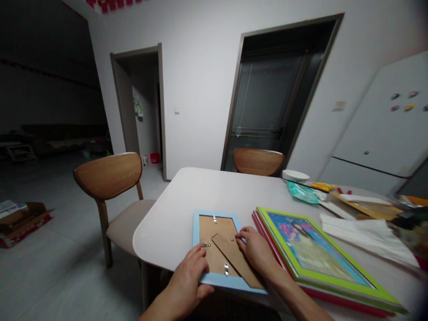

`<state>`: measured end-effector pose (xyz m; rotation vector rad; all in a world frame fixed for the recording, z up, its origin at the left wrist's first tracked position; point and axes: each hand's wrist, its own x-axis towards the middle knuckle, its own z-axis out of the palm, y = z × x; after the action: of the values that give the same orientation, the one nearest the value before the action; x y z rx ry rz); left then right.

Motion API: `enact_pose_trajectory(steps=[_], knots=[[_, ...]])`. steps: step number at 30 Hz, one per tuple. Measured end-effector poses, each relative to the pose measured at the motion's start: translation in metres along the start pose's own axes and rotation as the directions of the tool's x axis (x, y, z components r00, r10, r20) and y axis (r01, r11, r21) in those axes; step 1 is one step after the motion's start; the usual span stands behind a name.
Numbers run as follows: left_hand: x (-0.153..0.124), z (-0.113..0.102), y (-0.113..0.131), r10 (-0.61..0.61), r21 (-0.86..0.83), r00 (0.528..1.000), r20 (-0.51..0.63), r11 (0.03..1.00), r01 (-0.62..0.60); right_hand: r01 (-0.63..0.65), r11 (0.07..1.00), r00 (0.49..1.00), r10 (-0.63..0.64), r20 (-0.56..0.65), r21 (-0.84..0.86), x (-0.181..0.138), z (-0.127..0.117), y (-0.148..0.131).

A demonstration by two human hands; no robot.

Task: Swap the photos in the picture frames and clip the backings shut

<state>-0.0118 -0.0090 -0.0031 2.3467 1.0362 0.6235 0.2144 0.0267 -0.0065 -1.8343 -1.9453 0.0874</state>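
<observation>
A light-blue picture frame (197,229) lies face down on the table, its brown backing board (214,261) showing. A cardboard stand leg (234,261) slants across the backing, and small metal clips (226,268) sit along the edges. My left hand (190,276) is closed at the frame's left edge, fingertips by the left clip (205,245). At the right edge, my right hand (256,249) has its fingers curled in by the right clip (232,240), its wrist beside the stand leg's lower end. The fingers partly cover the frame's sides.
Right of the frame is a stack of framed pictures, a green-framed one (287,247) on top. Beyond lie white paper (364,236), a teal plastic packet (302,192) and a white bowl (296,175). Wooden chairs (112,176) stand at the white table (214,187).
</observation>
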Motion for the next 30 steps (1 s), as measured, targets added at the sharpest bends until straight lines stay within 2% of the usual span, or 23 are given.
enact_pose_trajectory(steps=[7, 12, 15, 26, 30], knots=[[0.001, 0.0, 0.0, -0.015, -0.019, 1.0, -0.022, 1.0, 0.015, -0.017, 0.991, 1.0, 0.019, 0.017, -0.134, 0.005, -0.001, -0.001], [0.0, 0.01, -0.001, -0.076, -0.002, 0.991, -0.108, 0.997, 0.077, 0.079, 0.995, 0.996, -0.076, 0.052, -0.061, 0.005, -0.001, 0.001], [0.0, 0.013, -0.001, -0.095, 0.016, 0.987, -0.128, 0.995, 0.098, 0.083, 0.995, 0.994, -0.08, 0.069, -0.051, 0.003, -0.002, 0.002], [-0.001, 0.011, -0.002, -0.099, 0.017, 0.988, -0.115, 0.995, 0.101, 0.05, 0.999, 0.996, -0.049, 0.078, -0.016, -0.003, -0.004, 0.001], [0.001, 0.008, -0.002, -0.067, 0.009, 0.989, -0.132, 0.998, 0.069, 0.088, 0.992, 0.995, -0.084, 0.055, -0.086, -0.004, -0.007, 0.002]])
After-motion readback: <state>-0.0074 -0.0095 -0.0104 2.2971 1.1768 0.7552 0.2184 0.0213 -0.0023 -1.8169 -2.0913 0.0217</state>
